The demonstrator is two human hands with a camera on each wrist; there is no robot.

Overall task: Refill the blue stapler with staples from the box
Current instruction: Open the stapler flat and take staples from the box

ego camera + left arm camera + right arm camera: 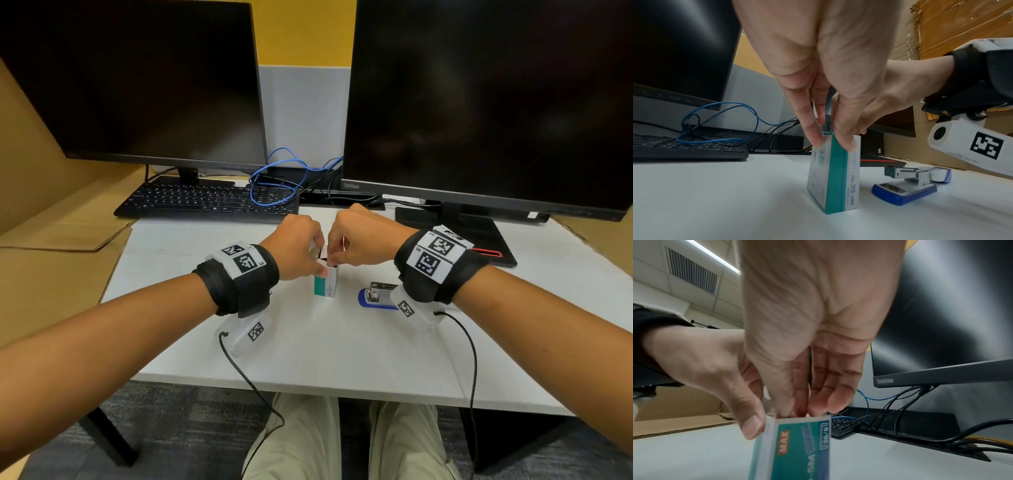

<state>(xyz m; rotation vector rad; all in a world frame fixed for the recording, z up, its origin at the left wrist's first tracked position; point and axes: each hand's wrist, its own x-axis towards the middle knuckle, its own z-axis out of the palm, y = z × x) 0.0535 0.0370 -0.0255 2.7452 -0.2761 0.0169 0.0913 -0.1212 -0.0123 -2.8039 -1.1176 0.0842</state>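
Note:
A green and white staple box (327, 286) (835, 178) (797, 449) stands on end on the white desk (308, 349). My left hand (317, 263) (833, 143) pinches its upper end between thumb and fingers. My right hand (337, 257) (795, 413) comes down from above, thumb and forefinger tips together in the box's open top. What they hold there is hidden. The blue stapler (375, 298) (906, 186) lies just right of the box with its top swung open and the metal magazine bare. My right wrist camera partly covers it in the head view.
Two dark monitors stand at the back, with a black keyboard (205, 202) and a tangle of blue and black cables (274, 178) between them. The right monitor's flat base (455, 236) lies behind the stapler. Cardboard sheets (51, 233) border the desk on the left.

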